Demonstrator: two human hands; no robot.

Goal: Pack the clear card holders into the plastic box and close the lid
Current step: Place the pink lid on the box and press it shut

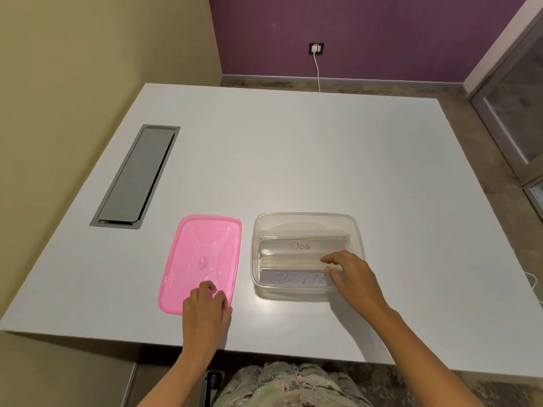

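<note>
We take the clear plastic box (307, 255) as our landmark; it sits open on the white table (293, 160). Inside it lie two clear card holders: the one marked "DOG" (302, 246) against the far wall, and a second with partly hidden writing (299, 279) against the near wall. Our right hand (351, 277) reaches over the box's right side, fingers loosely spread, fingertips (326, 259) touching the second holder's upper edge; we cannot tell whether they actually pinch it. Just left of the box, apart from it, the pink lid (202, 261) lies flat on the table. Our left hand (207, 308) rests on the lid's near corner, fingers curled over its surface with the thumb at the edge. Farther left of the box, a grey cable hatch (136, 176) is set into the table.
</note>
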